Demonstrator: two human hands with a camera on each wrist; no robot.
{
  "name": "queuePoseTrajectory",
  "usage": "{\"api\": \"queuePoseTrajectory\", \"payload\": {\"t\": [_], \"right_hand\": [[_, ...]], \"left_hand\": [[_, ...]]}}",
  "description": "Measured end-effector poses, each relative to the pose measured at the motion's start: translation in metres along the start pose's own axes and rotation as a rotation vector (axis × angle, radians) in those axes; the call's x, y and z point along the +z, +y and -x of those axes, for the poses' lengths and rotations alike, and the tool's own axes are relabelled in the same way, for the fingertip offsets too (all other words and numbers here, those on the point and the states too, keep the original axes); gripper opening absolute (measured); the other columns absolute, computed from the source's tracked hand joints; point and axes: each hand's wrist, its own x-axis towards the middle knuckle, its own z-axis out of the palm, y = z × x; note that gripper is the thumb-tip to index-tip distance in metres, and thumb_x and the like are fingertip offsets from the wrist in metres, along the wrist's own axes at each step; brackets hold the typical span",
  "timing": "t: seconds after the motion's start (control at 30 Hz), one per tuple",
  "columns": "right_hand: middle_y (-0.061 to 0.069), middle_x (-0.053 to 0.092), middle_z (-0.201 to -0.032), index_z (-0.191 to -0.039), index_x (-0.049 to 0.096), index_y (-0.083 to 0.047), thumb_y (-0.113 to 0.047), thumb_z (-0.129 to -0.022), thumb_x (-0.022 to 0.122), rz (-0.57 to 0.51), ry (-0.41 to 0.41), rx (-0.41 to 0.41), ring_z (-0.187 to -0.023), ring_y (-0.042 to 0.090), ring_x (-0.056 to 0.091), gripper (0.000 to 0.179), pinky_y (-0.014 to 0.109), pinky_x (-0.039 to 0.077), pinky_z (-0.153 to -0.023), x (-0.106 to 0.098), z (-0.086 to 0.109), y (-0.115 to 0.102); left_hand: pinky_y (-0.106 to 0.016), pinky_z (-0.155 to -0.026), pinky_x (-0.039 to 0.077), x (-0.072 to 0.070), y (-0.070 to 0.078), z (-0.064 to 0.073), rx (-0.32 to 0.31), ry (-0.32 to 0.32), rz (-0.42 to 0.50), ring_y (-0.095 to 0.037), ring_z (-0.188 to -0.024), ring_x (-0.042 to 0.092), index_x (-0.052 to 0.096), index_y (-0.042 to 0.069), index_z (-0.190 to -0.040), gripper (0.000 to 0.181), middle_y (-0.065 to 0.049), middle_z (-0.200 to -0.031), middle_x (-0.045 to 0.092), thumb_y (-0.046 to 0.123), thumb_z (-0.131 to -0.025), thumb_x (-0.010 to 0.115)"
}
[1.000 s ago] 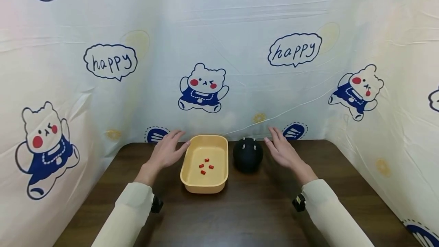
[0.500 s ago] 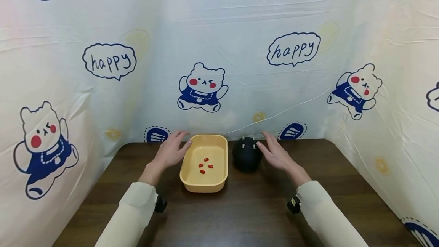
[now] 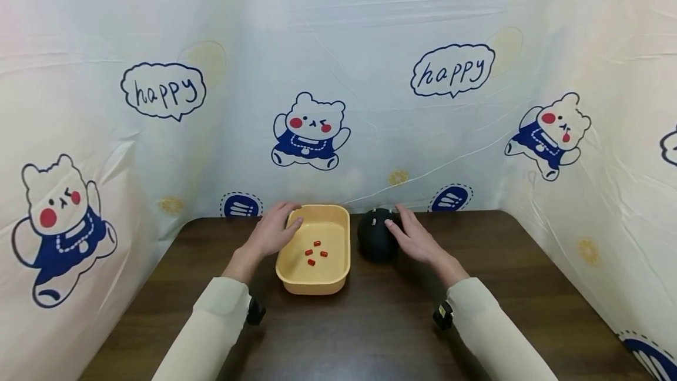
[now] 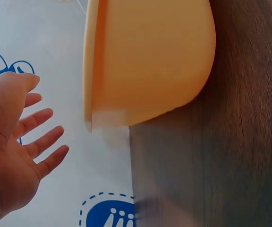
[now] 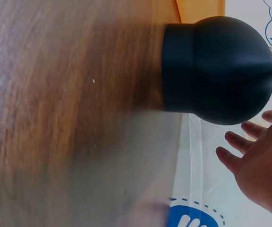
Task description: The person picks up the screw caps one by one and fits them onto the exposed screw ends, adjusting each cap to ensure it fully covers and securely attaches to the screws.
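Observation:
A yellow rectangular tray [image 3: 313, 290] stands on the table, several small red cylinder-shaped pieces [image 3: 311, 262] lying on its floor. Just right of it is a black ball-shaped object [image 3: 376, 246] with a short base and small metal pegs on top. My left hand [image 3: 271, 233] is at the tray's far left corner, its thumb overlapping the rim in the head view; the left wrist view shows the fingers [image 4: 48, 144] spread and apart from the tray. The right hand [image 3: 418, 240] is beside the black object, fingers loosely extended. Whether it touches the object cannot be told.
The dark wooden table [image 3: 338, 340] ends at a pale curtain [image 3: 370, 134] printed with cartoon bears, which also hangs along both sides. Each wrist wears a small black camera; the left one [image 3: 256, 313] and right one [image 3: 443, 315] sit just past the sleeve cuffs.
My right hand has moved left, from beside the black object to where it overlaps it. The left hand has shifted right over the tray's edge. Tray and red pieces have stayed put.

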Motion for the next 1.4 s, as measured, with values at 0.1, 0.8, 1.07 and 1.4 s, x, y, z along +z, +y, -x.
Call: {"api": "queuePoseTrajectory", "payload": {"t": [0.1,0.8,1.07,1.4], "right_hand": [[0.024,0.024,-0.164,-0.161,0.021,-0.001,-0.05,-0.108,0.041,-0.012,-0.007,-0.003,-0.15,0.04,0.028,0.074,0.059,0.025,-0.12,0.003,-0.001,-0.002],[0.023,0.024,-0.162,-0.161,0.018,-0.005,-0.054,-0.107,0.041,-0.136,-0.005,0.041,-0.145,0.04,0.035,0.077,0.058,0.027,-0.119,0.02,-0.006,0.002],[0.025,0.025,-0.161,-0.16,0.016,-0.003,-0.051,-0.108,0.042,-0.134,-0.003,0.049,-0.143,0.041,0.036,0.076,0.057,0.027,-0.12,0.022,-0.009,0.0],[0.027,0.026,-0.159,-0.159,0.018,-0.001,-0.05,-0.108,0.041,-0.13,-0.014,0.054,-0.141,0.042,0.038,0.074,0.058,0.028,-0.119,0.019,-0.008,-0.001]], "left_hand": [[-0.056,-0.109,0.043,0.002,0.002,-0.002,-0.007,-0.016,0.0,-0.034,-0.134,0.05,0.06,0.009,-0.139,0.042,-0.014,-0.143,0.056,0.034,-0.104,0.059],[-0.049,-0.098,0.052,0.011,0.02,-0.025,0.039,-0.104,0.02,-0.032,-0.118,0.059,0.062,0.006,-0.133,0.037,-0.014,-0.13,0.063,0.027,-0.104,0.059],[-0.05,-0.101,0.05,0.018,0.023,-0.035,0.031,-0.162,0.017,-0.034,-0.12,0.057,0.061,0.002,-0.133,0.038,-0.016,-0.129,0.063,0.025,-0.103,0.059],[-0.049,-0.102,0.049,0.024,0.031,-0.04,-0.014,-0.259,-0.032,-0.033,-0.115,0.056,0.064,0.001,-0.129,0.034,-0.019,-0.128,0.063,0.018,-0.1,0.065]]}}
